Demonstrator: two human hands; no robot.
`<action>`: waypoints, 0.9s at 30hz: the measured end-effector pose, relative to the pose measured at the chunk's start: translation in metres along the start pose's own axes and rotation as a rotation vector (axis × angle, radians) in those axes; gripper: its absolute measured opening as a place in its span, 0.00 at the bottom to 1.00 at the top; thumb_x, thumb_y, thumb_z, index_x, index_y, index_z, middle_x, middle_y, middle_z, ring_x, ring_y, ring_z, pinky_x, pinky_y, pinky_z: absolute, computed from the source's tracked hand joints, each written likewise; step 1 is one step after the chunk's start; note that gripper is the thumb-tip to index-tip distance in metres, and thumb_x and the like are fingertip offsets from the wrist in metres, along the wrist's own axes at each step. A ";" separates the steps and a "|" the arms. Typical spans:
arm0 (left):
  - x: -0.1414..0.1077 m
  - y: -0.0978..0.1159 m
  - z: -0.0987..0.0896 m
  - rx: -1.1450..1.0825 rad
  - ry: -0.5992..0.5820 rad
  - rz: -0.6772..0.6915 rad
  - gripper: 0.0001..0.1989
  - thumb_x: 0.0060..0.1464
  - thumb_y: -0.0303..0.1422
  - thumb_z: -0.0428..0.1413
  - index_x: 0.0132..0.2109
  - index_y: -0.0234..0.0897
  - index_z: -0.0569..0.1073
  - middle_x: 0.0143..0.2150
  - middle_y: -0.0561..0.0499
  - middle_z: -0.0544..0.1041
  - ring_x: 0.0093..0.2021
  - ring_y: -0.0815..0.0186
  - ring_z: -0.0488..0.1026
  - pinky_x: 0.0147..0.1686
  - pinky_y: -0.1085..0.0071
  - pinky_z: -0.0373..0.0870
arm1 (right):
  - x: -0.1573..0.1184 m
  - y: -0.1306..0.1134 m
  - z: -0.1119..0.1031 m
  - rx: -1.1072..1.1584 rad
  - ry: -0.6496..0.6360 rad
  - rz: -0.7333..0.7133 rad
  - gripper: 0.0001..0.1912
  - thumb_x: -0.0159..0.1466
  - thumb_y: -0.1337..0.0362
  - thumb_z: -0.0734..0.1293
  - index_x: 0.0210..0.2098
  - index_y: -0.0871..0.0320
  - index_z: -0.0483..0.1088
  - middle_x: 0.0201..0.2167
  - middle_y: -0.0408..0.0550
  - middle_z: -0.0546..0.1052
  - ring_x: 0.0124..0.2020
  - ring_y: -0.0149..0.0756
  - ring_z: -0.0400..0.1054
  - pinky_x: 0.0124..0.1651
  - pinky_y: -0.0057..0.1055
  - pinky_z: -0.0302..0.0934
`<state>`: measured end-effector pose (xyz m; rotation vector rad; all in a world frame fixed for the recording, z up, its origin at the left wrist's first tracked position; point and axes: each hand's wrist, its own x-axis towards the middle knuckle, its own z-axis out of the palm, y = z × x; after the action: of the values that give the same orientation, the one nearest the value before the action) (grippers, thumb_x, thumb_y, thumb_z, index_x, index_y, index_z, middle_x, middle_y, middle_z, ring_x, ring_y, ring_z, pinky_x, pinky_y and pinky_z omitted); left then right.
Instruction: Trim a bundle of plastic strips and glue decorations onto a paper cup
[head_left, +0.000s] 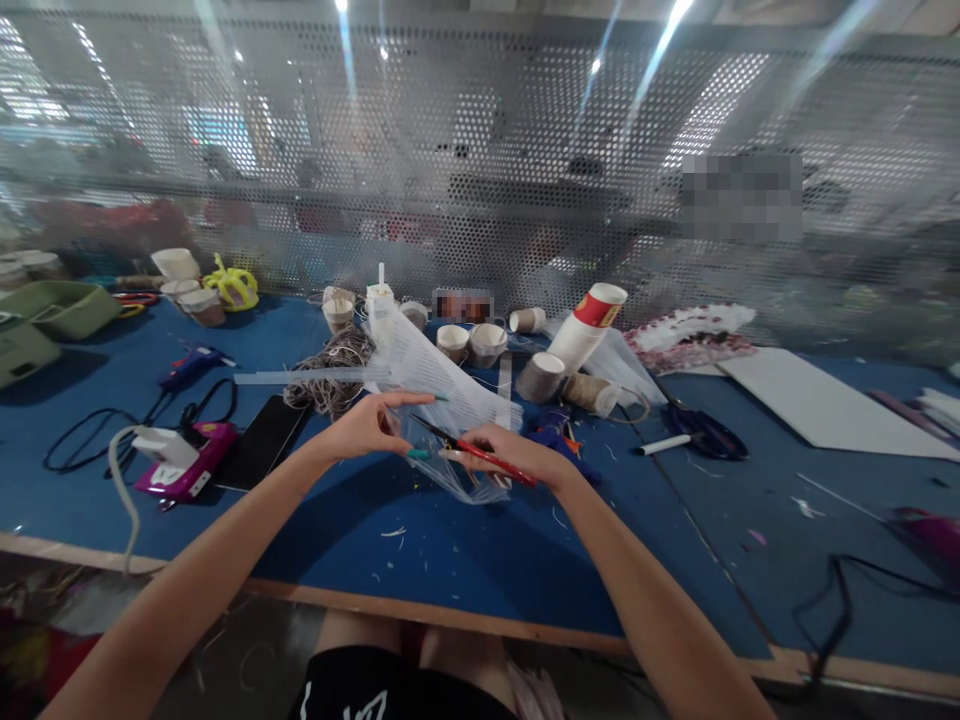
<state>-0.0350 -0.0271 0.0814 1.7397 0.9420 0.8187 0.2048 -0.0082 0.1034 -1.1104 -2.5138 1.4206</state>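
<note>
Behind everything stands the mesh (420, 200), a tall perforated metal screen running along the far side of the blue table (337, 550). On the table, the white board (817, 400) lies flat at the right, and the green bin (64, 310) sits at the far left. Near the middle, the clear plastic (469, 485) is at the hands, just above the table's front half, with printed sheeting (442, 375) spread behind it. The left hand (371, 425) is curved wide at the plastic, index finger and thumb apart; whether its other fingers grip anything is hidden. The right hand (510, 450) is closed around the red-handled scissors (517, 470), whose blades point toward the left hand, over the plastic. Left of the sheeting lies a tangled heap of twine (337, 365), and nearer the front edge is the black phone (262, 440), with the pink power strip (199, 465) just beside it. The cup stack (589, 328) leans behind and right of the right hand; a blue glue gun (555, 430) lies just beyond that hand, and another blue tool (191, 368) lies behind the strip. Smaller still are the white marker (664, 445), right of the hands, and pale scraps (394, 533) scattered in front.
</note>
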 end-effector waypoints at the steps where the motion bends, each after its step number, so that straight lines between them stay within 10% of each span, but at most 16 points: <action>1: 0.000 0.000 0.000 0.004 -0.004 0.002 0.33 0.42 0.31 0.62 0.58 0.38 0.66 0.26 0.51 0.78 0.18 0.72 0.68 0.19 0.76 0.64 | 0.000 0.000 0.000 0.001 0.002 -0.005 0.22 0.59 0.47 0.60 0.24 0.61 0.63 0.18 0.40 0.64 0.18 0.25 0.55 0.22 0.24 0.50; 27: 0.000 -0.001 0.003 0.012 -0.062 -0.021 0.33 0.43 0.30 0.61 0.59 0.37 0.65 0.29 0.47 0.78 0.20 0.70 0.71 0.20 0.75 0.66 | 0.009 0.010 0.006 0.084 -0.013 -0.015 0.20 0.57 0.49 0.63 0.24 0.61 0.64 0.17 0.40 0.64 0.16 0.24 0.56 0.19 0.23 0.51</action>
<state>-0.0321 -0.0282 0.0798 1.7524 0.9239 0.7432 0.2015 -0.0041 0.0902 -1.0695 -2.4406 1.5190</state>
